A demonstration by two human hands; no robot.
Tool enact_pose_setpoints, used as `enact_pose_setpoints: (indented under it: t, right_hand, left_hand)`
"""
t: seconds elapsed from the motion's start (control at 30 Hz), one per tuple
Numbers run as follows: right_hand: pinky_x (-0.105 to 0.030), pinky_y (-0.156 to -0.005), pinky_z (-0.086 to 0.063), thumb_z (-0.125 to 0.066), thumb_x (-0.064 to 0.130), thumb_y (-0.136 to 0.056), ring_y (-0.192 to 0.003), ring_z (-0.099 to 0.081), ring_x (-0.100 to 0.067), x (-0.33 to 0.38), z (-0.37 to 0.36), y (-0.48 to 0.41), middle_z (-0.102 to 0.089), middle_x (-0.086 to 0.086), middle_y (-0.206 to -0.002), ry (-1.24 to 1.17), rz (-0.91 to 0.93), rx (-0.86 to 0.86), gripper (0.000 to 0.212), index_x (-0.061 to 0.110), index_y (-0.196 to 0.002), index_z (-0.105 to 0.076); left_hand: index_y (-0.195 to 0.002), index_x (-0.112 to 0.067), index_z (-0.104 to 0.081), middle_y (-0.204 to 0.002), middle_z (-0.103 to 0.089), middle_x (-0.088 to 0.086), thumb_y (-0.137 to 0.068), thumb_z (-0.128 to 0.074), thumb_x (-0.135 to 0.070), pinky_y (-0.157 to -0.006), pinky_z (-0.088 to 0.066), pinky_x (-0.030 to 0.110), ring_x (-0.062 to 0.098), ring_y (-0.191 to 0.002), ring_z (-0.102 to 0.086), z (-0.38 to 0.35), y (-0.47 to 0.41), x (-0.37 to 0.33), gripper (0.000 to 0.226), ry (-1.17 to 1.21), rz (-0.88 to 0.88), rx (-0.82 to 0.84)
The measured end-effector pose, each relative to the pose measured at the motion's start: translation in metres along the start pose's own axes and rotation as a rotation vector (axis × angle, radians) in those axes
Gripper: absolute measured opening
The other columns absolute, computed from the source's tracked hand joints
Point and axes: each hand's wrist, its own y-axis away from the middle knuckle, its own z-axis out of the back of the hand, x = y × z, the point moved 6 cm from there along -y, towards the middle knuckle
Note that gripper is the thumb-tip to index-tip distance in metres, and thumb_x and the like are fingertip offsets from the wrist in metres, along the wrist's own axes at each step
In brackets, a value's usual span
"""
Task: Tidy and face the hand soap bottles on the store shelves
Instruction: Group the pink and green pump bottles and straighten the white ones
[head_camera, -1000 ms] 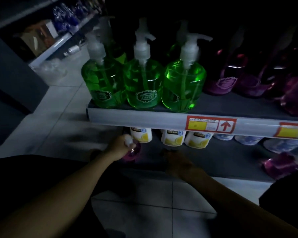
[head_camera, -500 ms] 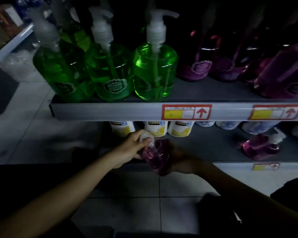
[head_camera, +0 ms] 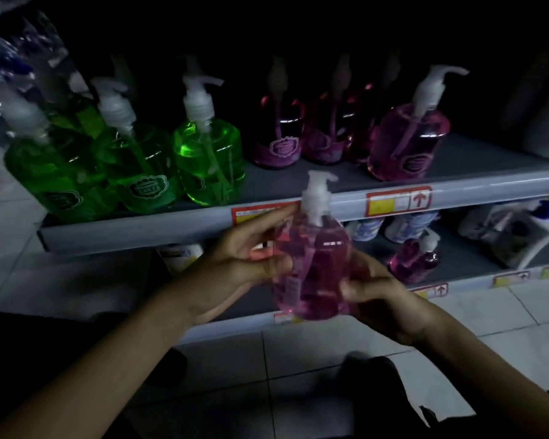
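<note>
A pink hand soap bottle (head_camera: pixel 314 264) with a white pump is held upright in front of the upper shelf (head_camera: pixel 298 182). My left hand (head_camera: pixel 244 255) grips its left side and my right hand (head_camera: pixel 374 289) grips its lower right side. Three green soap bottles (head_camera: pixel 210 160) stand at the shelf's left. Several dark pink bottles (head_camera: pixel 279 141) stand behind, and one pink bottle (head_camera: pixel 409 137) stands nearer the front at the right. Another small pink bottle (head_camera: pixel 415 258) stands on the lower shelf (head_camera: pixel 476 264).
White and yellow containers (head_camera: pixel 368 228) sit at the back of the lower shelf, with white packages (head_camera: pixel 514 236) at its right. Red price tags (head_camera: pixel 398 201) mark the shelf edges. Pale floor tiles (head_camera: pixel 298 359) lie below. The scene is dim.
The pink bottle has come up from the lower shelf level to the upper shelf's edge and now stands upright between both hands. The view has shifted right and up.
</note>
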Motion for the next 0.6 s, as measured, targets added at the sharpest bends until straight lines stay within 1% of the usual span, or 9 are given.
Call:
enact_pose_setpoints:
  t: [0.03,0.1,0.17,0.23,0.3,0.4,0.47,0.53,0.6]
  right_hand:
    - [-0.045,-0.082,-0.055,-0.079,0.023,-0.067,-0.106,-0.064,-0.035,0.007,0.006,0.0,-0.059,-0.022,-0.125,-0.008,0.046,-0.094,0.075,0.005,-0.132,-0.047]
    - [-0.034,-0.067,-0.057,-0.082,0.04,-0.065,-0.094,-0.069,-0.025,0.024,0.011,0.001,-0.063,-0.009,-0.118,0.115,0.125,-0.273,0.075,0.014,-0.127,-0.049]
    - [-0.03,-0.067,-0.057,-0.079,0.039,-0.064,-0.095,-0.07,-0.02,0.037,0.009,0.001,-0.066,0.002,-0.114,0.298,0.174,-0.363,0.07,0.026,-0.126,-0.048]
    - [-0.034,-0.068,-0.057,-0.079,0.035,-0.064,-0.094,-0.07,-0.019,0.041,0.011,0.002,-0.069,0.002,-0.109,0.311,0.188,-0.372,0.068,0.03,-0.125,-0.05]
    - [-0.028,-0.059,-0.054,-0.08,0.031,-0.064,-0.079,-0.068,-0.015,0.046,0.013,0.002,-0.07,0.0,-0.097,0.127,0.163,-0.3,0.054,0.024,-0.115,-0.062]
    - [-0.018,-0.047,-0.048,-0.089,0.037,-0.054,-0.058,-0.057,-0.009,0.055,0.013,-0.001,-0.063,0.0,-0.074,-0.105,0.122,-0.208,0.047,0.018,-0.092,-0.071]
    - [-0.018,-0.049,-0.049,-0.085,0.034,-0.063,-0.061,-0.063,-0.009,0.061,0.01,-0.008,-0.068,0.001,-0.077,-0.014,0.143,-0.221,0.046,0.017,-0.101,-0.067]
    - [-0.021,-0.058,-0.052,-0.077,0.027,-0.071,-0.08,-0.072,-0.015,0.067,0.011,-0.012,-0.072,-0.001,-0.095,0.253,0.195,-0.33,0.056,0.021,-0.121,-0.053]
    - [-0.023,-0.058,-0.052,-0.079,0.027,-0.068,-0.084,-0.072,-0.017,0.073,0.013,-0.014,-0.071,-0.002,-0.1,0.328,0.242,-0.386,0.063,0.023,-0.124,-0.05]
  left_hand:
    - [-0.131,-0.029,-0.053,-0.131,-0.061,-0.002,-0.077,-0.071,0.0,-0.09,-0.051,0.032,0.017,-0.119,-0.059,-0.002,-0.006,-0.006,0.064,-0.024,-0.057,-0.079]
    - [-0.125,-0.035,-0.055,-0.12,-0.067,-0.002,-0.069,-0.075,-0.013,-0.086,-0.054,0.034,0.014,-0.11,-0.064,-0.004,-0.013,-0.015,0.064,-0.104,-0.155,-0.26]
    - [-0.127,-0.036,-0.055,-0.114,-0.069,0.0,-0.064,-0.077,-0.022,-0.084,-0.055,0.032,0.014,-0.105,-0.066,-0.008,-0.017,-0.019,0.068,-0.2,-0.219,-0.359]
    - [-0.128,-0.036,-0.055,-0.105,-0.071,-0.007,-0.066,-0.076,-0.02,-0.081,-0.054,0.026,0.012,-0.1,-0.067,-0.013,-0.021,-0.021,0.067,-0.259,-0.251,-0.332]
    - [-0.129,-0.033,-0.054,-0.102,-0.072,-0.007,-0.07,-0.074,-0.011,-0.08,-0.053,0.022,0.012,-0.099,-0.066,-0.013,-0.027,-0.023,0.066,-0.234,-0.227,-0.247]
    - [-0.139,-0.033,-0.044,-0.121,-0.067,0.006,-0.077,-0.069,-0.007,-0.094,-0.052,0.039,0.023,-0.114,-0.062,-0.017,-0.036,-0.025,0.071,-0.1,-0.162,-0.122]
    - [-0.138,-0.035,-0.044,-0.121,-0.067,0.005,-0.076,-0.067,-0.009,-0.093,-0.053,0.042,0.023,-0.115,-0.062,-0.017,-0.039,-0.028,0.071,-0.107,-0.194,-0.172]
    - [-0.131,-0.037,-0.05,-0.113,-0.071,0.003,-0.071,-0.071,-0.011,-0.084,-0.055,0.032,0.018,-0.108,-0.066,-0.015,-0.041,-0.032,0.069,-0.167,-0.264,-0.278]
    - [-0.127,-0.037,-0.053,-0.107,-0.072,0.001,-0.07,-0.073,-0.011,-0.079,-0.054,0.024,0.014,-0.101,-0.068,-0.011,-0.04,-0.035,0.066,-0.199,-0.321,-0.338]
